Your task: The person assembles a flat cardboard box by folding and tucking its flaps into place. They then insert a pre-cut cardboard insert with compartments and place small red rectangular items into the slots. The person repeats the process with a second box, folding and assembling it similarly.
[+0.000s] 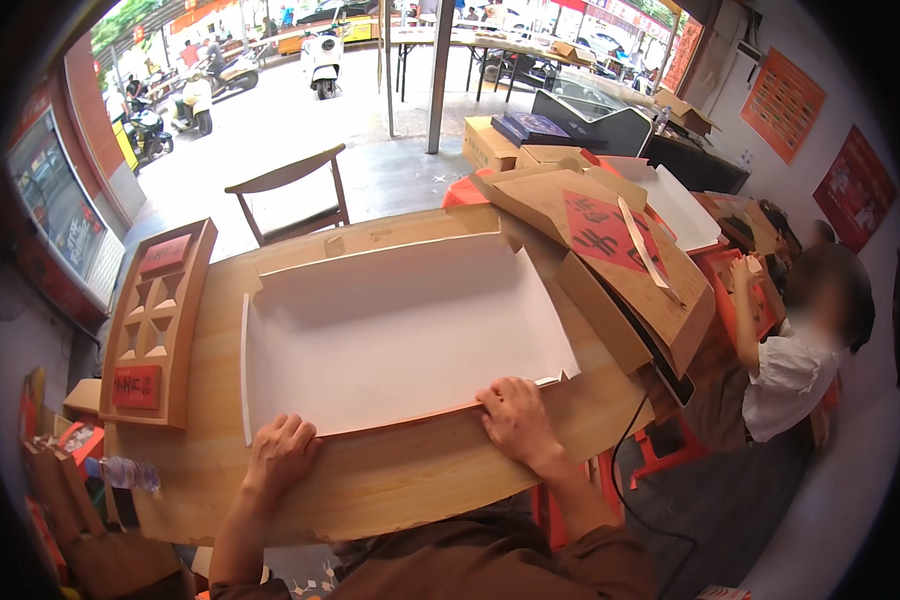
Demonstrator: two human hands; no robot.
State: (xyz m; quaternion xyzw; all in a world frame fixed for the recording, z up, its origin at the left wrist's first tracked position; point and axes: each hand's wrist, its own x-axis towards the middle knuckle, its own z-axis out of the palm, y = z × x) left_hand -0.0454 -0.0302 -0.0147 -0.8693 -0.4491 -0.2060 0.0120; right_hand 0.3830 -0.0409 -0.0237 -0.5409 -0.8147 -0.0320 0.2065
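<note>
A wide, shallow cardboard box piece (400, 335), white inside with low folded-up sides, lies on the wooden table (370, 490) in front of me. The fingers of my left hand (284, 452) are curled over its near edge, close to the left corner. Farther right along that same edge, my right hand (517, 418) grips the side wall near the right corner, where the flaps stand slightly apart. My thumbs are mostly hidden.
A brown box insert (158, 325) with cut-outs and red panels lies left. Stacked brown cardboard pieces (630, 240) with a red print and a pale strip are at right. A wooden chair (292, 195) stands beyond the table. Another person (800, 340) sits at right.
</note>
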